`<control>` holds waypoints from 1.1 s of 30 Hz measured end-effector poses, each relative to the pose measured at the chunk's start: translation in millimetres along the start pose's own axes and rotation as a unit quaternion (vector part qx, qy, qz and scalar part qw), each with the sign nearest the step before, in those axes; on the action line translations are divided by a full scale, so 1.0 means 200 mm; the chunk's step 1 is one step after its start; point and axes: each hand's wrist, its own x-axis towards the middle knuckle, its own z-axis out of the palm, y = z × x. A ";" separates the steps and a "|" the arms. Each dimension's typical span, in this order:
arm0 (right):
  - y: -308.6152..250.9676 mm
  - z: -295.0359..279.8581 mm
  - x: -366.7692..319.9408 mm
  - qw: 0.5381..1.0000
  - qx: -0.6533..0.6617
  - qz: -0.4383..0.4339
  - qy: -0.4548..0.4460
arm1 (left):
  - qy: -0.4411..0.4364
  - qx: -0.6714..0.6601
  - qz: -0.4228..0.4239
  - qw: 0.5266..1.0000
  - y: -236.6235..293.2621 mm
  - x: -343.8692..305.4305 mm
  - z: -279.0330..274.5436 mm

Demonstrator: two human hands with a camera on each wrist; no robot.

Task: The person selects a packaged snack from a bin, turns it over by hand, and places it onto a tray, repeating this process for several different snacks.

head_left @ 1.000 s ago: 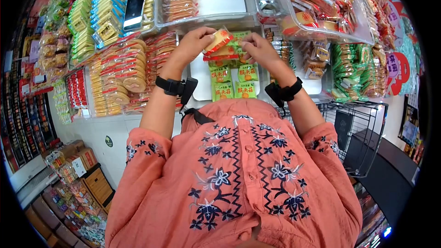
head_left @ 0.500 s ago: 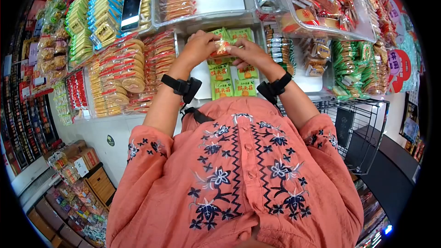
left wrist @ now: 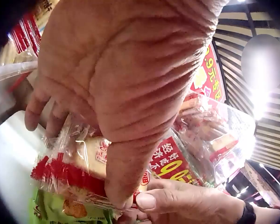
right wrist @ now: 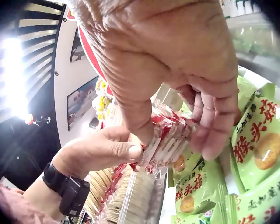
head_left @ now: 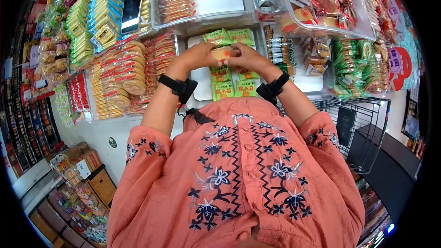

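Observation:
Between my two hands is a small stack of clear-wrapped biscuit packets (head_left: pixel 221 55) with red ends. My left hand (head_left: pixel 194 57) grips it from the left, its thumb pressed on the near face and its fingers behind in the left wrist view. From the other side my right hand (head_left: pixel 251 58) holds the stack (right wrist: pixel 170 142) between thumb and fingers, with the packet edges lined up. Beneath, green biscuit packets (head_left: pixel 222 90) lie in rows on a white tray (head_left: pixel 202 93); the held stack and the hands hide some of them.
Round wrapped crackers (head_left: pixel 131 66) fill the bin on the left. A raised clear bin (head_left: pixel 330 34) of red-wrapped snacks stands at the right. A phone (head_left: pixel 132 11) rests on the packets at the upper left. A wire cart (head_left: pixel 360 133) is at the lower right.
The right hand has come in from the right and now grips the biscuit packets with the left. The tilted stack has been turned and brought slightly lower over the green packets.

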 end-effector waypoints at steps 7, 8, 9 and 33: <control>0.13 0.01 0.06 0.992 -0.040 -0.122 0.001 | 0.043 0.041 -0.045 0.997 0.09 -0.08 0.03; 0.15 0.01 0.07 0.989 -0.043 -0.143 0.006 | 0.065 0.035 -0.031 0.997 0.08 -0.10 0.04; 0.16 0.01 0.07 0.985 -0.045 -0.164 0.014 | 0.087 0.029 -0.014 0.996 0.07 -0.09 0.05; -0.09 0.03 -0.07 0.901 -0.368 -0.203 0.106 | 0.237 0.205 0.019 0.949 0.14 -0.19 0.14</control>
